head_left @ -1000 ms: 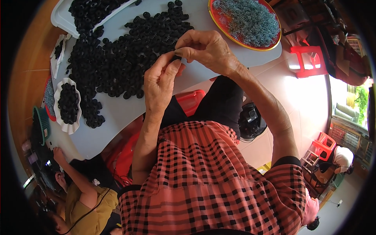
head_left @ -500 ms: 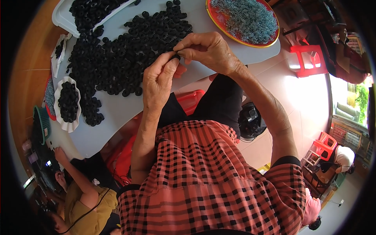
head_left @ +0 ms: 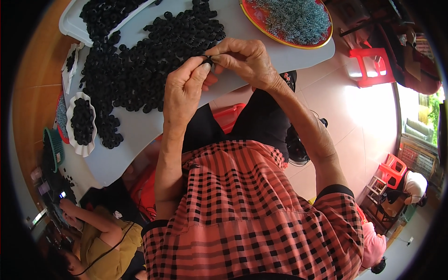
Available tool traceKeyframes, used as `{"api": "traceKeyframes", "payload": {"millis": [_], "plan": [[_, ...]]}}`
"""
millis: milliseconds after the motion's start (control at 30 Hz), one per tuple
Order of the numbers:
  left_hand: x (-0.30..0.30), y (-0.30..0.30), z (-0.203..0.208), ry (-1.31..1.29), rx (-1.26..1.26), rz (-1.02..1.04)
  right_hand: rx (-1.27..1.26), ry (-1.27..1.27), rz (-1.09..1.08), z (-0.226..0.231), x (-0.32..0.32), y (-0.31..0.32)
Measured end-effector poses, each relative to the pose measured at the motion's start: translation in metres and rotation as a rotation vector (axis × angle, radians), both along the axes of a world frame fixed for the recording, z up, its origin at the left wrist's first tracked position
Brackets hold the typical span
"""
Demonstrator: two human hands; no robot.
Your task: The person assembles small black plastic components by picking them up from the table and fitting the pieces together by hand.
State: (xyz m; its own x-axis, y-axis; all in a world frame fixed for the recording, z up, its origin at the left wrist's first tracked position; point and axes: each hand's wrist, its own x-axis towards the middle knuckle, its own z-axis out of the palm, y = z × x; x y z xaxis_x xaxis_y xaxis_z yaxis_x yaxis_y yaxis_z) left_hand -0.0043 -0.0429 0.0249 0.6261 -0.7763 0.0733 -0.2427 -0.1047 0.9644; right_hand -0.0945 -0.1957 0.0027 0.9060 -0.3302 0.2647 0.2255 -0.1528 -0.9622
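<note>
Over the table's near edge, my two hands meet at the fingertips on a small black part (head_left: 209, 60). My left hand (head_left: 182, 91) pinches it between thumb and index finger. From the other side my right hand (head_left: 245, 60) grips it with thumb and bent fingers. Fingers hide most of its shape, and whether a second, smaller piece is in the right fingertips I cannot tell. Just beyond the hands spreads a big heap of small black, round, ring-like parts (head_left: 140, 77). A red round tray (head_left: 254, 21) with a yellow rim holds many small silvery coil springs (head_left: 298, 21).
A white tray (head_left: 70, 23) of black parts stands far left on the grey table (head_left: 114, 165). Nearer is a white scalloped dish (head_left: 72, 112) with more. A green basket (head_left: 56, 149) and a seated person (head_left: 109, 247) are at left; red stools (head_left: 373, 67) stand right.
My joined hands have shifted slightly up and left in the picture, and more of the black part shows between the fingertips. The neighbour's hand at left has drawn back from the table edge.
</note>
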Motion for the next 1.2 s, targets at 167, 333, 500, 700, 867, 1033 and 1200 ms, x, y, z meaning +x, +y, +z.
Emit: {"api": "traceKeyframes", "payload": {"millis": [167, 333, 500, 700, 867, 1033, 1200], "plan": [[0.0, 0.005, 0.006, -0.018, 0.075, -0.037, -0.026, 0.008, 0.022, -0.001, -0.001, 0.002], [-0.012, -0.008, 0.004, -0.249, 0.104, 0.105, -0.092, -0.034, -0.089, 0.0, 0.0, 0.003], [-0.012, -0.009, 0.005, -0.232, 0.073, 0.102, -0.073, -0.067, -0.079, -0.001, -0.001, 0.003], [-0.001, 0.003, 0.007, -0.066, 0.126, -0.031, 0.001, -0.068, 0.053, -0.008, 0.003, -0.001], [0.001, 0.005, 0.002, -0.09, 0.131, -0.006, -0.108, -0.055, 0.044, -0.007, 0.004, -0.001], [-0.006, -0.004, 0.003, -0.119, 0.124, 0.031, -0.091, -0.014, -0.062, -0.003, -0.001, 0.002], [-0.013, -0.021, -0.005, -0.243, 0.095, 0.153, -0.211, -0.087, -0.194, -0.009, 0.002, 0.003]]}}
